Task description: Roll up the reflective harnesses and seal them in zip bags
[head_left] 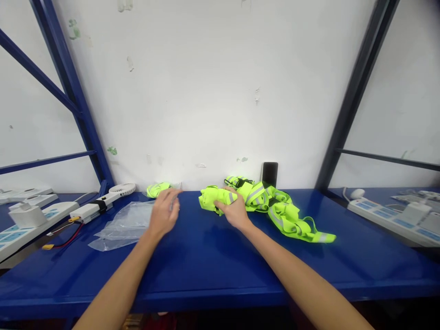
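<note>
My right hand (234,210) grips a folded bundle of neon yellow-green reflective vest (213,198) on the blue shelf (206,256). Behind and to the right of it lies a loose heap of more neon vests (287,214) with grey reflective bands. My left hand (165,212) reaches out over the edge of a stack of clear plastic bags (125,224), fingers slightly curled; whether it pinches a bag I cannot tell. Another folded neon vest (158,188) lies by the wall beyond my left hand.
A black phone (270,174) leans against the white wall. A white handheld fan (115,192) on a power bank, red and black wires (67,238) and a power strip (24,224) sit at left. Another power strip (395,217) lies right. Blue uprights frame the shelf.
</note>
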A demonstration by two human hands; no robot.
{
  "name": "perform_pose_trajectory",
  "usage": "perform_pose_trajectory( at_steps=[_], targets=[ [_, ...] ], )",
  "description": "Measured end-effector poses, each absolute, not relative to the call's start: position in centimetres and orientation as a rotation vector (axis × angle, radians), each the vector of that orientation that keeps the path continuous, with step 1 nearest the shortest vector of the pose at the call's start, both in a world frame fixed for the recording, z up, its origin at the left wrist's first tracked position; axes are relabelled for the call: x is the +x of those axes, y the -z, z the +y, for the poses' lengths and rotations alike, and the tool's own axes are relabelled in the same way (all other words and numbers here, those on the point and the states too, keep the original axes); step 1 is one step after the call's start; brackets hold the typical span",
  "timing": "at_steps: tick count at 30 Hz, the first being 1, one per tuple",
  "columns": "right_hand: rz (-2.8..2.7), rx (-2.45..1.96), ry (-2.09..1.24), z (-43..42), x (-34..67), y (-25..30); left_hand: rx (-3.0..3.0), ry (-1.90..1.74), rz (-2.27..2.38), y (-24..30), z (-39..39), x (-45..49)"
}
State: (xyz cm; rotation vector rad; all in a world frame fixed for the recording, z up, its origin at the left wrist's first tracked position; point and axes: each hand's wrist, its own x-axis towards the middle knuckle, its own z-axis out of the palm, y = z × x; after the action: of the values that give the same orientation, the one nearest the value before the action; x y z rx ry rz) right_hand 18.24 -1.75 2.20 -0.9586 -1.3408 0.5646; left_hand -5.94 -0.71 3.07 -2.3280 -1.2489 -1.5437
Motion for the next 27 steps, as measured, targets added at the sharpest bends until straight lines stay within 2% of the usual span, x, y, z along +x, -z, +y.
perform_pose_trajectory(
  at_steps=[6, 9, 21, 27],
  targets=[
    [-1.536, -0.996, -0.401, -2.6, 17.1, -1.7, -2.239, 0.824, -1.759, -1.0, 0.8, -13.3],
    [-1.600, -0.996, -0.365, -2.7, 16.7, -1.4, -2.312, 0.637, -1.867, 0.1, 1.1, -13.7],
    [-1.656, -0.976, -0.409, -3.5, 16.1, -1.2, -2.172, 0.792, -1.722, -0.7, 0.4, -12.3],
    [-1.365, -0.865, -0.854, -1.9, 15.6, -0.8, -2.121, 1.156, -1.339, -1.6, -0.4, -9.5]
  ],
)
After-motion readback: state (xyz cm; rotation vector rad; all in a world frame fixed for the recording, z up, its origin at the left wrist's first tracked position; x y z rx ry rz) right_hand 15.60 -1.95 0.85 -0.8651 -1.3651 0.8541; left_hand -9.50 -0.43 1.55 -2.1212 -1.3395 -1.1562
